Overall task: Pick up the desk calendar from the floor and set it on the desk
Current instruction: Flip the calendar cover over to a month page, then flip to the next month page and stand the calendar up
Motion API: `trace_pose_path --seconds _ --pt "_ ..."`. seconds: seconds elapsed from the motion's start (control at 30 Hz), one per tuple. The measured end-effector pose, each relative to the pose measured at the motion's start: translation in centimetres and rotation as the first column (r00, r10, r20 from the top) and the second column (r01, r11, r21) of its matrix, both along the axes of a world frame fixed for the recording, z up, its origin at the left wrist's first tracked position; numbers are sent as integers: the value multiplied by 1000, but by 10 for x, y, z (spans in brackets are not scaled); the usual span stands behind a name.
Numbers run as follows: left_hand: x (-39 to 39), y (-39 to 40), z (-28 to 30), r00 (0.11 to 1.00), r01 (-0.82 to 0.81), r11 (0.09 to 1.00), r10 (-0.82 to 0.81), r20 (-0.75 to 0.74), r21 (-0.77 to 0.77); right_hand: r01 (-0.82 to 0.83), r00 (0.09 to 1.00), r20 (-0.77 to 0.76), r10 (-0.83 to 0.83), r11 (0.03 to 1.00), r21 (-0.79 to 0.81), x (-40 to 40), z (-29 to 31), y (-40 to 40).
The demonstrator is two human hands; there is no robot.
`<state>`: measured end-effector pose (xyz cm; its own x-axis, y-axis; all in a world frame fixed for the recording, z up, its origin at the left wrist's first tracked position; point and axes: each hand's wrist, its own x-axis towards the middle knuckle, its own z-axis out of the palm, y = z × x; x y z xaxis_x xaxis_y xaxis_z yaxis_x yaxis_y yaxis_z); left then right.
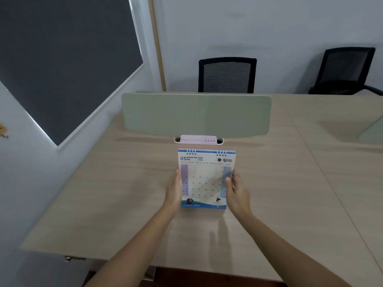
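Left hand (174,192) and right hand (236,190) gripped opposite side edges of the calendar (204,179), thumb of the right over its face. Calendar stood above the desk (124,193), possibly touching it; base contact unclear. Pink holder (198,139) just behind, divider (194,112) beyond.

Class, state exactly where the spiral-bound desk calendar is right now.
In the head view, the spiral-bound desk calendar is mid-frame over the pale wooden desk, held between the left hand and right hand, just before the pink tray.

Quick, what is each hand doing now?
Left hand: holding the calendar by its left edge.
Right hand: holding its right edge.
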<state>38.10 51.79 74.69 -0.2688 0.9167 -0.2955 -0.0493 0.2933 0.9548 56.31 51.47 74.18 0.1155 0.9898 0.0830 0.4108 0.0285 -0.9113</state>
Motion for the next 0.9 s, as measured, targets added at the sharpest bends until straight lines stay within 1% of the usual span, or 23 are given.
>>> trace_pose_path --seconds 0.1,0.27,0.37,0.5,0.57,0.67,0.7,0.73,0.77,0.8,0.83,0.87,0.9 --pt "3 -4 2 997 11 1000 -9 -71 21 -19 999 42 19 1000 -10 0 2 -2" --pt "-4 -10 -1 993 -24 999 27 -118 32 -43 997 61 45 998 -42 -9 7 -4" --pt "-3 -15 4 989 -41 996 52 -138 76 -1 999 49 5 997 -75 -8 10 -3" --pt "-1 -19 4 981 -75 994 88 -171 81 44 997 63 -39 996 -76 -4 13 -6" --pt "-1 -22 4 978 -61 993 80 -190 104 68 997 33 -65 994 -90 -1 18 -10" --pt "-7 -25 9 960 -136 983 162 -228 123 131 989 -54 -138 983 -126 12 28 -9" --pt "-12 -24 14 970 -154 982 172 -175 109 118 986 -96 -133 982 -147 18 33 -8" --pt "-18 -21 21 987 -154 986 157 -35 67 74 978 -178 -104 982 -172 24 41 -7" --pt "-24 -17 31 981 -116 993 110 158 26 12 952 -297 -68 982 -188 28 51 -4" --pt "-32 -11 44 935 -83 996 73 346 14 -47 903 -429 -37 982 -185 33 63 1" --pt "-40 -3 56 866 -96 994 63 496 42 -96 827 -561 -12 982 -163 37 75 9" --pt "-46 7 65 830 -111 990 41 556 92 -131 741 -671 14 984 -124 40 86 21" --pt "-48 15 73 833 -111 983 12 554 145 -156 680 -732 51 985 -76 41 95 33"
